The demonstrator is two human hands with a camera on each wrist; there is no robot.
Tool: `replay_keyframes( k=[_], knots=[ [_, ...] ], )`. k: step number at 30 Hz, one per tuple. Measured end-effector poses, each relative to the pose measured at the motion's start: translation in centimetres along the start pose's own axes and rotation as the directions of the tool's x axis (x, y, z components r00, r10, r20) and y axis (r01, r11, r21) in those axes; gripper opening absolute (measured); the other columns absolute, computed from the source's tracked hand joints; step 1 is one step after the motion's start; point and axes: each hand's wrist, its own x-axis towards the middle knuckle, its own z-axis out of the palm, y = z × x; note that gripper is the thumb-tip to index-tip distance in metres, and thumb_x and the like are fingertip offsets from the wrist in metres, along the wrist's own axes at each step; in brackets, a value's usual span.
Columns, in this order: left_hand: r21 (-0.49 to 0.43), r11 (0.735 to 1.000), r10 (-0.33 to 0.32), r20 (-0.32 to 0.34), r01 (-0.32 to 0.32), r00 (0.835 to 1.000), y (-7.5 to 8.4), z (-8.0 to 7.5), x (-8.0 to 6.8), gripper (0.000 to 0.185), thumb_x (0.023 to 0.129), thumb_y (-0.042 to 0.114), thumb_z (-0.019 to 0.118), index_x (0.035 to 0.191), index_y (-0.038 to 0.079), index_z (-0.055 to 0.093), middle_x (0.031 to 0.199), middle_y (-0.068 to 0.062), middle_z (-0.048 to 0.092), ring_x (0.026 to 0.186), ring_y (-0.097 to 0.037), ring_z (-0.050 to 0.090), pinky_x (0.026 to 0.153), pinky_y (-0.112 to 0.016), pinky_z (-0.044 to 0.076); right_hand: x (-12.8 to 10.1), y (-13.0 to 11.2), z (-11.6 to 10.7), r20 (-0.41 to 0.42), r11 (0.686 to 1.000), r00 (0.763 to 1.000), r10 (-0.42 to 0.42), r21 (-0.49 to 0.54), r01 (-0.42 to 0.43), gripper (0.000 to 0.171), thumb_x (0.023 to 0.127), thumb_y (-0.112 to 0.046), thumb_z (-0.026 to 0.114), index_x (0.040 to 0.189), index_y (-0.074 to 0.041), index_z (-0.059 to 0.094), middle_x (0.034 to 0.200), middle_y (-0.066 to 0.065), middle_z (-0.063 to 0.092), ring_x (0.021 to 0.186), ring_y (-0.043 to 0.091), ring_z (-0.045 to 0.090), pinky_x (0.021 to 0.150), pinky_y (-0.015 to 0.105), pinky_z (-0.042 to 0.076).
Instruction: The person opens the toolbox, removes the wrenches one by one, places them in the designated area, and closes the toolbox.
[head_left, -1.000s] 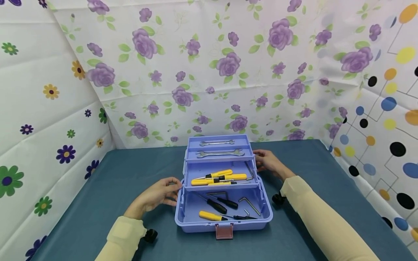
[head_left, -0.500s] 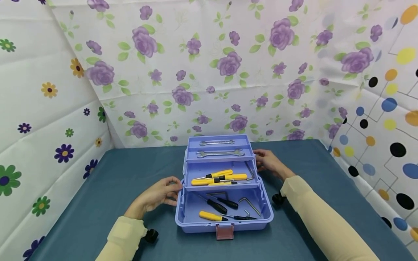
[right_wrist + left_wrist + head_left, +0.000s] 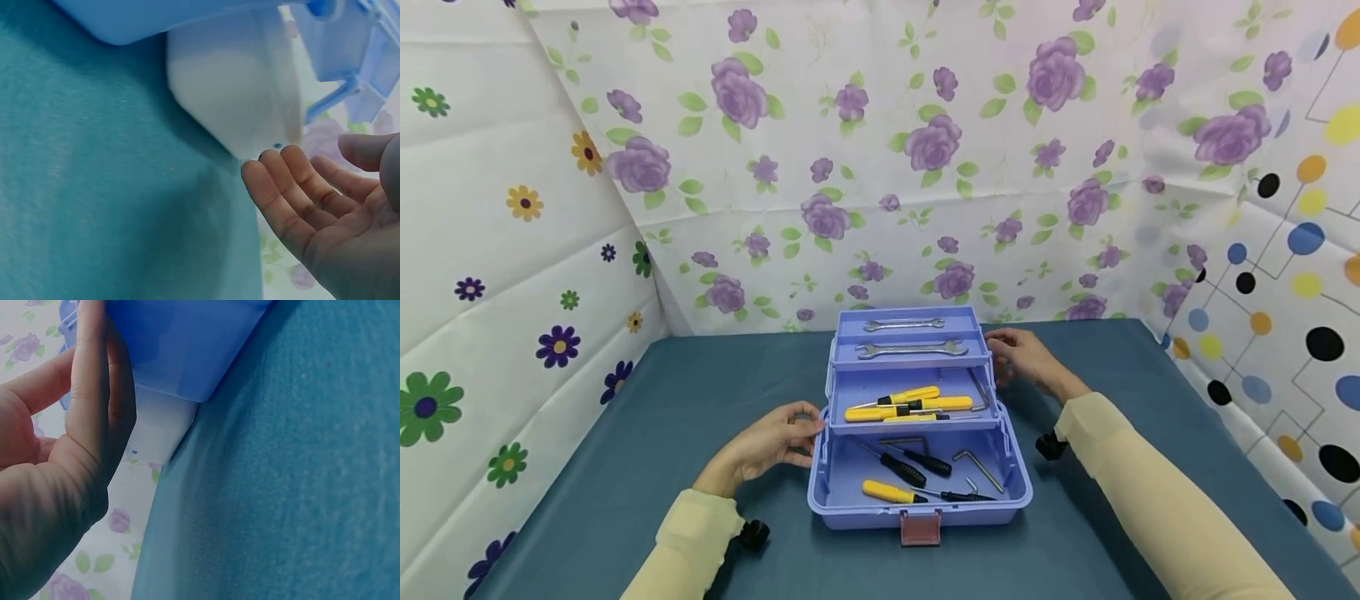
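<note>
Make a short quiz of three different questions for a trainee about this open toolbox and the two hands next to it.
1. True or false: the left hand touches the left side of the toolbox.
2. Which tools lie on the two top trays?
A. wrenches
B. hammers
C. pliers
3. Fill the gap: the yellow-handled screwdrivers on the middle tray lie above the bottom compartment, where there are more screwdrivers and some ____ keys.

Key:
1. True; its fingers lie against the box wall.
2. A; one wrench is on each tray.
3. hex (the L-shaped bars). The right hand is beside the upper trays with relaxed fingers and holds nothing.
</note>
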Motion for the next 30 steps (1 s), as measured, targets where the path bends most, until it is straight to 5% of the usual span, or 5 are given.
replay_keyframes(
  k=[7,13,25,30],
  knots=[
    [-0.012,1.0,0.015,0.009,-0.015,1.0,-0.2,-0.1,0.0,0.027,0.107,0.021,0.061,0.122,0.001,0.05,0.097,-0.01,0.065,0.083,-0.018,0.067,0.075,-0.034,0.063,-0.3,-1.3,-1.2,-0.024,0.998,0.998,-0.055,-0.008,0.055,0.046,0.113,-0.023,0.047,0.152,0.004,0.045,0.13,0.029,0.059,0.098,0.033,0.069,0.088,0.061,0.058],
    [0.005,1.0,0.009,-0.006,-0.009,1.0,-0.6,-0.1,-0.4,0.027,0.108,0.021,0.06,0.123,0.001,0.049,0.096,-0.01,0.064,0.084,-0.019,0.066,0.075,-0.035,0.063,-0.2,-2.8,-1.3,-0.026,0.993,0.994,-0.103,-0.062,0.101,0.044,0.113,-0.026,0.049,0.146,0.003,0.051,0.14,0.028,0.051,0.11,0.038,0.062,0.092,0.055,0.057],
    [0.021,1.0,0.019,-0.015,-0.018,1.0,-0.2,-0.1,0.0,0.029,0.107,0.022,0.06,0.123,0.001,0.048,0.097,-0.011,0.063,0.085,-0.02,0.065,0.076,-0.035,0.063,-0.3,-5.3,-1.8,-0.034,0.989,0.992,-0.121,-0.087,0.117,0.041,0.113,-0.024,0.049,0.144,0.003,0.053,0.133,0.027,0.052,0.111,0.038,0.06,0.085,0.038,0.06],
    [0.018,1.0,0.014,-0.019,-0.014,1.0,-0.5,0.0,0.2,0.029,0.107,0.022,0.061,0.124,0.002,0.048,0.099,-0.011,0.063,0.086,-0.02,0.065,0.077,-0.035,0.063,-0.5,-6.2,-2.3,-0.027,0.991,0.993,-0.111,-0.079,0.109,0.043,0.114,-0.025,0.046,0.146,0.002,0.052,0.129,0.023,0.055,0.113,0.039,0.06,0.09,0.044,0.058]
  ],
)
